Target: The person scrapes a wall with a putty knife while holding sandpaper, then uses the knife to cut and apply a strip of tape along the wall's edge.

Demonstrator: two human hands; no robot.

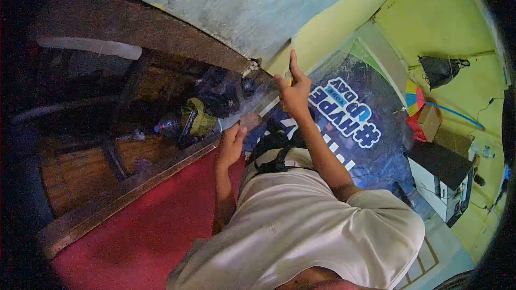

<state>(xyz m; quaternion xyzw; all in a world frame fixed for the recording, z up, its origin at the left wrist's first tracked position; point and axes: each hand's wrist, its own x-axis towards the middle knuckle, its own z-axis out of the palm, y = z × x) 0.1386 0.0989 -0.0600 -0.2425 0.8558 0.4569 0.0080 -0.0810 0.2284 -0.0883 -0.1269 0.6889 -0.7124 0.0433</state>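
Observation:
My right hand [295,94] is raised at the wall corner, its index finger stretched up along the wall and the other fingers curled round a scraper [288,78] with a yellowish handle. A thin dark edge lies against the yellow wall just above that hand. Lower and to the left, my left hand [230,147] is closed on a small flat brownish piece [251,121], which sticks out past the fingers. The wall [226,5] in front carries a broad grey-blue patch over yellow paint.
A wooden shelf frame [123,196] stands left, holding a plastic bottle [169,127] and a yellow-green bag [199,121]. Below it spreads a red surface [140,220]. A dark printed banner [344,113] covers the floor. At right are a black-topped white cabinet [438,166] and a hanging black bag [441,71].

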